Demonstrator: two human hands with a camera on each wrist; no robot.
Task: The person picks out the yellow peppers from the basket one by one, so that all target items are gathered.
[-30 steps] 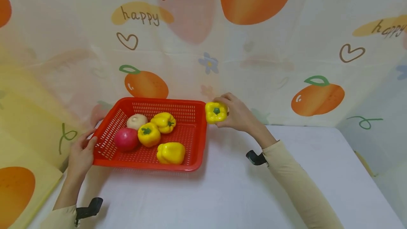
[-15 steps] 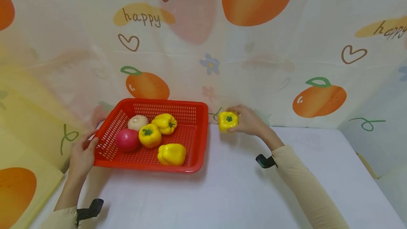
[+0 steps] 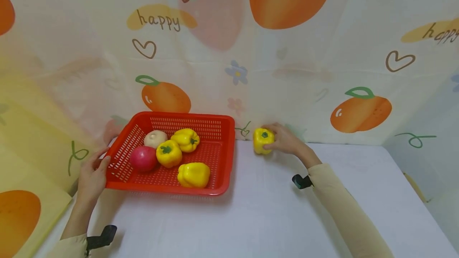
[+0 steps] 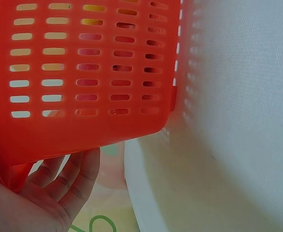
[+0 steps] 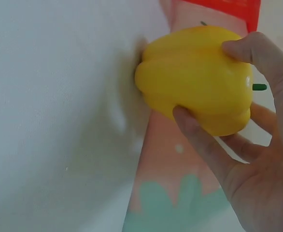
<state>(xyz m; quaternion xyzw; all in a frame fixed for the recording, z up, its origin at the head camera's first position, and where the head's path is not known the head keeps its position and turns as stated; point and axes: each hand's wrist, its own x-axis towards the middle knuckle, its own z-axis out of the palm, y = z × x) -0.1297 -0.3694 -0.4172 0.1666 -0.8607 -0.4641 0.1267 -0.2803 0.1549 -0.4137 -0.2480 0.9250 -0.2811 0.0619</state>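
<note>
My left hand (image 3: 92, 176) grips the left rim of a red plastic basket (image 3: 231, 150), thumb on top; in the left wrist view, its fingers (image 4: 78, 179) reach behind the slotted wall. Inside the basket lie three yellow bell peppers (image 3: 193, 174), a pinkish-red round fruit (image 3: 143, 158) and a cream-coloured round item (image 3: 155, 138). To the right of the basket, my right hand (image 3: 285, 140) holds another yellow bell pepper (image 3: 263, 141), stem up, low at the table's back. The right wrist view shows thumb and fingers around this pepper (image 5: 194, 77), its base at or very near the tabletop.
A white-covered table (image 3: 269, 210) extends in front and to the right. Behind it hangs a fruit-printed cloth (image 3: 294, 63), close to the basket and the right hand. A yellowish cloth (image 3: 32, 142) borders the left side.
My right hand has carried its bell pepper away from the basket's right rim, rightward and down to the table. The left hand and the basket hold their place.
</note>
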